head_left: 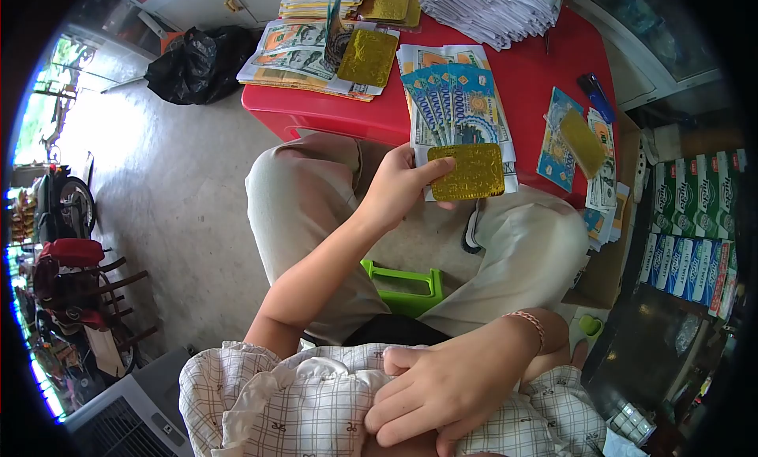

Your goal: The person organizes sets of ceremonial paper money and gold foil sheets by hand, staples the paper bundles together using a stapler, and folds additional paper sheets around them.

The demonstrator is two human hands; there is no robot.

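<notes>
My left hand (404, 185) is closed on a bundle at the table's near edge, the thumb pressed on a gold card (467, 173). Above the card spreads a fan of blue play banknotes (462, 102). Under the fan lie dollar-style notes and white paper (507, 153); whether my fingers grip all of these layers is hidden. My right hand (442, 386), with a braided bracelet at the wrist, rests against the checked shirt (316, 402). Its fingers are loosely bent and apart, and nothing shows in them.
On the red table (537, 70), a notes pile (296, 50) carries another gold card (368, 57). A white paper stack (493, 11) stands behind. At right lie loose notes (557, 161) and blue pens (598, 98). A green stool (407, 287) is between my legs.
</notes>
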